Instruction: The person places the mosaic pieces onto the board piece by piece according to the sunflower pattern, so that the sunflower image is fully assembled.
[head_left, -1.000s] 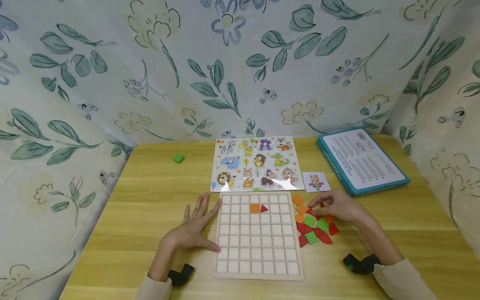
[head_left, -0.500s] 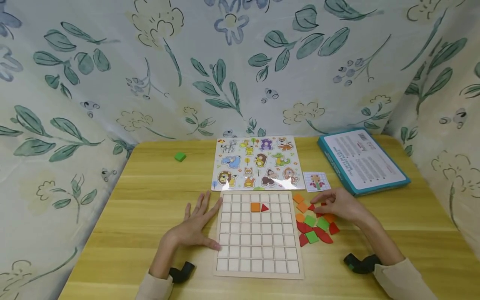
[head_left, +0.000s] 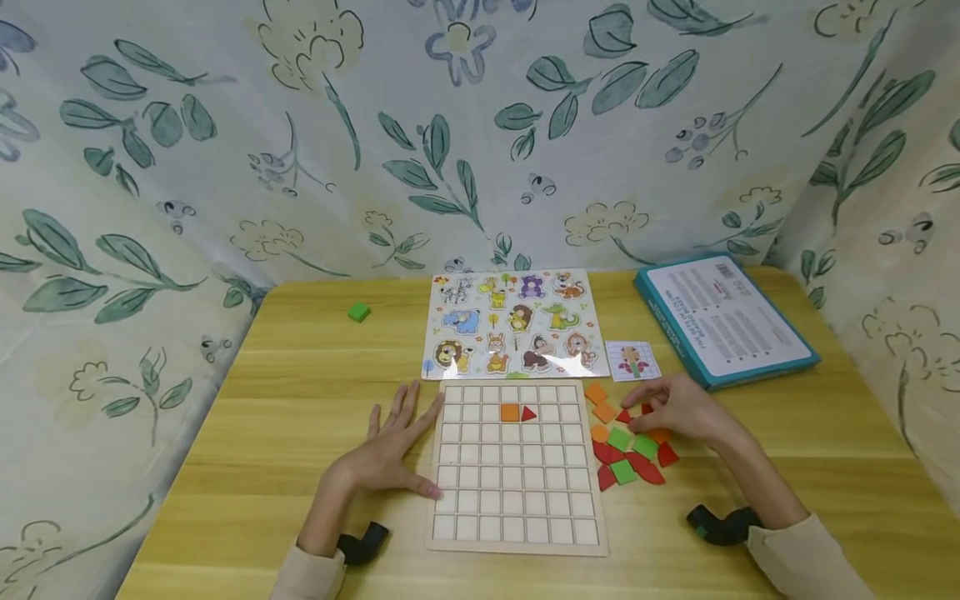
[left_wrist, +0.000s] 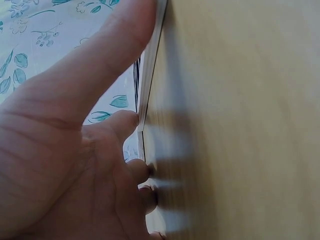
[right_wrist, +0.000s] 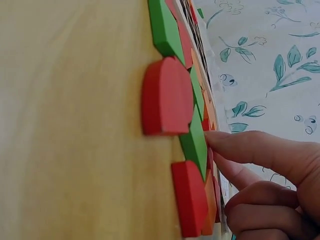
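Left hand (head_left: 390, 454) spread flat on yellow wooden counter (head_left: 300, 417), thumb against pale gridded wooden board (head_left: 516, 467); right hand (head_left: 678, 410) fingers curled, touching red, green, orange flat wooden pieces (head_left: 626, 450).

- I sit at a small play corner, home-like: a wooden worktop (head_left: 300, 392) closed in on three sides by a leaf-and-flower printed cloth (head_left: 225, 150).
- Children's things lie before me: an animal puzzle (head_left: 512, 323), a grid board (head_left: 517, 475), coloured wooden shapes (head_left: 626, 454), a game box (head_left: 723, 321).
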